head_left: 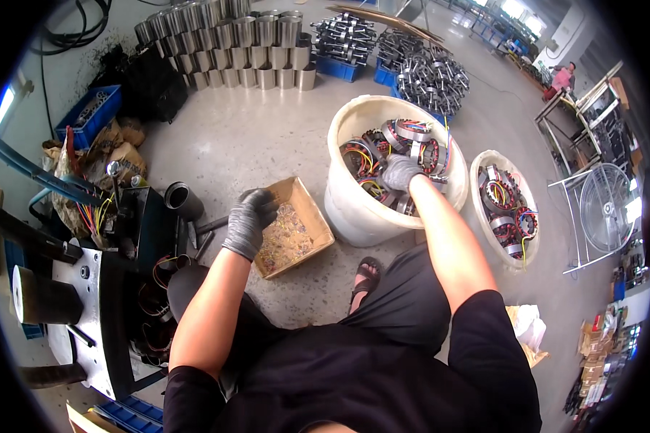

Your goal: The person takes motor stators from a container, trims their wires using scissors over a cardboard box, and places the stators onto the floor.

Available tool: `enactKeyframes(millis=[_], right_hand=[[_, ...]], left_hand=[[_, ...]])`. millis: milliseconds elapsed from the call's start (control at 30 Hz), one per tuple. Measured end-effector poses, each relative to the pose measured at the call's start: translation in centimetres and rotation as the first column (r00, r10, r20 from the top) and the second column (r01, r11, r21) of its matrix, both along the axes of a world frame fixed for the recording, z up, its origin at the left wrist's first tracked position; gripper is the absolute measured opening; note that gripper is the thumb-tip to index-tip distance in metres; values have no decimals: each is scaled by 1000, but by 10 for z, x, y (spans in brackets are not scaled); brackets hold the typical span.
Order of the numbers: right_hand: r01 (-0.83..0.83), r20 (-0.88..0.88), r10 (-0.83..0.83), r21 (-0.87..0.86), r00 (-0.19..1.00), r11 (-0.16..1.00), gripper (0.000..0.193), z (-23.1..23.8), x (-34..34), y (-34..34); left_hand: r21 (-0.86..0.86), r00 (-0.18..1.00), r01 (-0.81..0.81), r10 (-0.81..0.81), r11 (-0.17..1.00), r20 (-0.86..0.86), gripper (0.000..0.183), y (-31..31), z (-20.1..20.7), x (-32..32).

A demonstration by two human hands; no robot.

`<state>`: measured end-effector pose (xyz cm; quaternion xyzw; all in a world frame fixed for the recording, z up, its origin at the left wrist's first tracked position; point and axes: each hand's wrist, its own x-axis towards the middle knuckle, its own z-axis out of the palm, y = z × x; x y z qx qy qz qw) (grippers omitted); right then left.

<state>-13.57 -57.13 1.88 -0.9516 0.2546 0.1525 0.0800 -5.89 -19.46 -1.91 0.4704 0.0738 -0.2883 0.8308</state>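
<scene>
My right hand (400, 173), in a grey glove, reaches into a large white plastic tub (354, 216). Its fingers are bent around a wound motor stator (387, 196) among several others with red, yellow and blue wires; part of the grip is hidden. My left hand (251, 220), also gloved, hovers with curled fingers over the left edge of a cardboard box (316, 249) holding small scraps and wire bits. A hammer (211, 225) has its dark handle running under that hand; whether the fingers hold it is hidden.
A second white tub (531, 195) of stators stands on the right. Steel cylinders (249, 54) are stacked at the back, near blue crates of rotors (433, 79). A machine (94, 317) flanks my left leg, with a dark metal sleeve (184, 202) beyond. A fan (607, 209) stands far right.
</scene>
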Motion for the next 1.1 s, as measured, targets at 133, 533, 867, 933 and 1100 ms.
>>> enactKeyframes(millis=[133, 533, 867, 933, 1100], right_hand=[[147, 397, -91, -112, 913, 983, 49, 60, -33, 2], [-370, 824, 244, -45, 511, 928, 35, 113, -65, 123], [-268, 603, 66, 251, 795, 930, 46, 50, -51, 180], [-232, 570, 4, 328, 821, 916, 46, 49, -48, 180], [-212, 542, -50, 410, 839, 887, 48, 44, -44, 181]], left_hand=[[255, 922, 36, -131, 966, 365, 19, -14, 18, -16], [338, 607, 0, -269, 941, 748, 36, -39, 34, -43], [676, 234, -398, -643, 621, 729, 32, -24, 37, -53], [681, 239, -428, -652, 594, 719, 21, -24, 34, -52], [548, 500, -274, -370, 790, 783, 12, -4, 0, -23]])
